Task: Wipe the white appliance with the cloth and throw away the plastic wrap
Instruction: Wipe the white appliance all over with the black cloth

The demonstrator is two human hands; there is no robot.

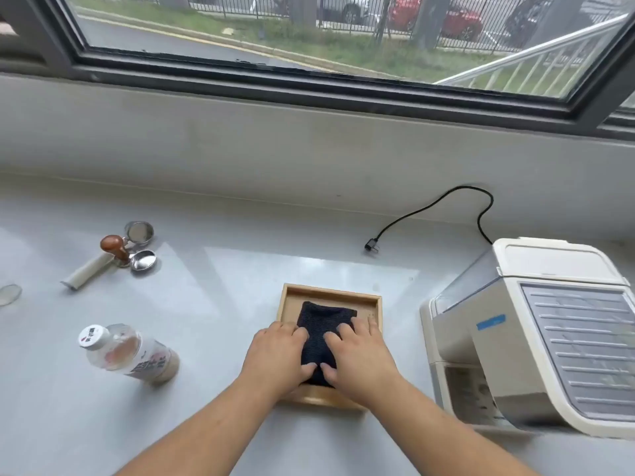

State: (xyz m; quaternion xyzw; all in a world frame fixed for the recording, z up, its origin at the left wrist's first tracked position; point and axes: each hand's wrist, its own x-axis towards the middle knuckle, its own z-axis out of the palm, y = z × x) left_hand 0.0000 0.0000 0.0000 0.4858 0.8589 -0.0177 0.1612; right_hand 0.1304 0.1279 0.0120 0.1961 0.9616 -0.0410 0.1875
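We find the cloth (323, 333), dark and ribbed, lying folded inside a shallow wooden tray (331, 293) on the grey worktop (240, 269). Both hands rest on it. The left hand (278, 355) lies flat on the cloth's left edge, fingers spread and thumb pressed on the near end. The right hand (360, 355) mirrors it on the right edge. Neither hand has closed round the fabric; both are pressing, not gripping.

We judge the cloth light, soft and limp. It should bunch readily and is unlikely to slip. Pinching the folded near edge would lift it in one piece. The tray may shift if the cloth is dragged.

The white appliance (536, 331) stands at the right of the worktop, well apart from the tray. Its grey louvred front looks sheeted in clear film, and a blue strip (490, 322) is stuck near its upper left corner. We take this film for the plastic wrap (584, 352); thin and clingy, it is best taken at a loose edge. A black cord (446, 204) trails behind, unplugged.

Writing: a lying bottle (130, 353) carries dark characters on its label, and its cap a small red mark. Neither is legible. The blue strip shows no readable text.
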